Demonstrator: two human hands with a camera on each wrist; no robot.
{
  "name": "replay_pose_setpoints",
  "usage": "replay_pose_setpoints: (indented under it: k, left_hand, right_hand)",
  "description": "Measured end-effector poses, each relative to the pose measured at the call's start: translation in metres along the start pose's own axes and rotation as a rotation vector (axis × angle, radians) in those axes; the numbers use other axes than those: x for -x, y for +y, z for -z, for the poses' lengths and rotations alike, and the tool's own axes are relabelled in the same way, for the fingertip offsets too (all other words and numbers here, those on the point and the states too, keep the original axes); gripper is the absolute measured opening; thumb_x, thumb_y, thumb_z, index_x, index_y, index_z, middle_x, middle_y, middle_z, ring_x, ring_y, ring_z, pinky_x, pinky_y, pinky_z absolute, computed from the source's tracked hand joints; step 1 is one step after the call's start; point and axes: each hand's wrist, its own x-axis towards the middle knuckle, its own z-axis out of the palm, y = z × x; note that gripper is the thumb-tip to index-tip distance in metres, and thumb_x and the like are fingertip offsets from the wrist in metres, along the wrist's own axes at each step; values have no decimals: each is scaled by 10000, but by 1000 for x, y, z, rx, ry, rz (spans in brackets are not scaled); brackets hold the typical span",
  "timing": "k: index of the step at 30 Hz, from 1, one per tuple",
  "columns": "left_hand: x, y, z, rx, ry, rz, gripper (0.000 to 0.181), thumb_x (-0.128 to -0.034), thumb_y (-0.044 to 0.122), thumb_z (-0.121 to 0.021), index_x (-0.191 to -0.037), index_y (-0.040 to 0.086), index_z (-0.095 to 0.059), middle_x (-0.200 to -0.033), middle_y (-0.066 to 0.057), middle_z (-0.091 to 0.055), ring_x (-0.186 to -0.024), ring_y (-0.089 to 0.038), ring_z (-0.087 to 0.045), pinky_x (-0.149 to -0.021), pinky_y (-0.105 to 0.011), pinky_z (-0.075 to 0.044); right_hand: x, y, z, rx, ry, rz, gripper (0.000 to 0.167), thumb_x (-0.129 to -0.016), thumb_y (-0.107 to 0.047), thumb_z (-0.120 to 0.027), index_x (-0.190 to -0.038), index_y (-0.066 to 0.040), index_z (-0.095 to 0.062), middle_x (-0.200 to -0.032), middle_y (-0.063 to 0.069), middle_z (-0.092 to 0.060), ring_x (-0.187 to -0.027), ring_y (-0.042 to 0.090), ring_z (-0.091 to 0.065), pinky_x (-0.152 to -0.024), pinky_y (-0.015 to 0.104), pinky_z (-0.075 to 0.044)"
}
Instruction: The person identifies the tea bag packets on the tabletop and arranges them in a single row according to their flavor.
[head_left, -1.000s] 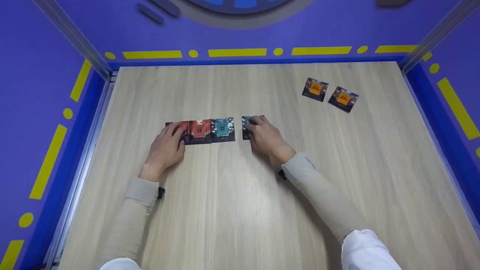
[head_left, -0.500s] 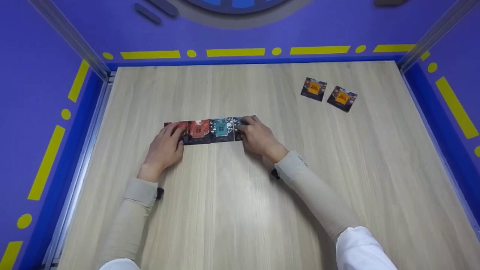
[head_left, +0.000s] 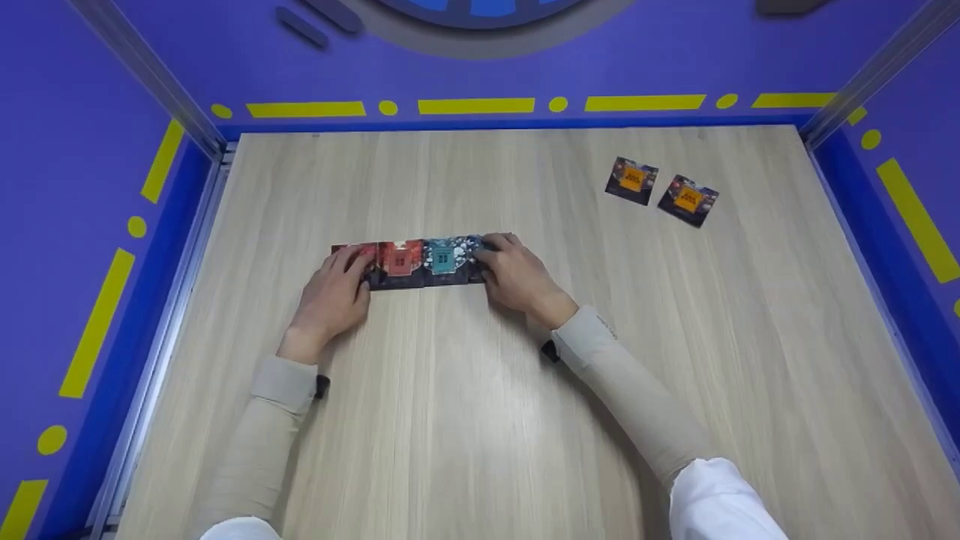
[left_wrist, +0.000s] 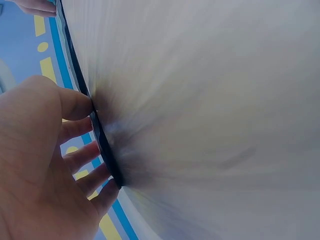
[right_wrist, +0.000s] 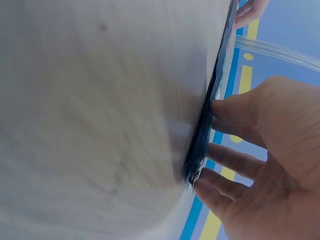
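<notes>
Square printed packets lie side by side in a row on the table. A red packet and a teal packet show in the middle. Over the leftmost red packet rests my left hand, its fingertips and thumb touching it and hiding most of it. At the right end my right hand covers most of a dark teal packet, pressing on it with extended fingers. Low side-on wrist views show the left hand and right hand with fingertips against the thin dark packets.
Two dark packets with orange labels, a left one and a right one, lie apart at the table's back right. The wooden table is bordered by blue walls with yellow markings.
My right hand has slid its packet to the left, closing the gap to the teal packet beside it. My left hand has stayed on the leftmost packet.
</notes>
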Motion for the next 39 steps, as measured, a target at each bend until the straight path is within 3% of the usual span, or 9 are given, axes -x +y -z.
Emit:
replay_pose_setpoints:
  k: [11,23,30,39]
  left_hand:
    - [0,-2,0,-5,-24,24,548,-1066,187,-498,-1587,19,-465,-1669,-211,-380,-1561,-448,-339,-1243,-629,-359]
    - [0,0,1,0,-25,23,543,-1066,185,-492,-1581,17,-472,-1667,-217,-383,-1561,-449,-340,-1251,-627,-349]
    - [0,1,0,-8,9,-5,523,-1060,165,-507,-1559,6,-497,-1648,-229,-414,-1538,-471,-372,-1215,-655,-382]
    - [-1,0,-1,-4,-11,7,531,-1067,189,-515,-1569,20,-491,-1661,-212,-403,-1550,-451,-363,-1235,-636,-366]
  right_hand:
    - [8,25,11,-67,41,-33,376,-1039,-108,-631,-1405,-37,-684,-1506,195,-573,-1414,388,-541,-1203,491,-471]
    - [22,95,42,-131,111,-173,396,-1026,-102,-634,-1403,19,-656,-1523,249,-544,-1416,441,-523,-1216,556,-437]
    - [32,140,62,-164,174,-235,412,-1044,-121,-610,-1418,51,-636,-1555,279,-507,-1462,464,-469,-1241,593,-384]
    - [47,180,85,-217,203,-300,444,-1029,-89,-591,-1452,45,-613,-1591,277,-464,-1510,477,-391,-1266,633,-316]
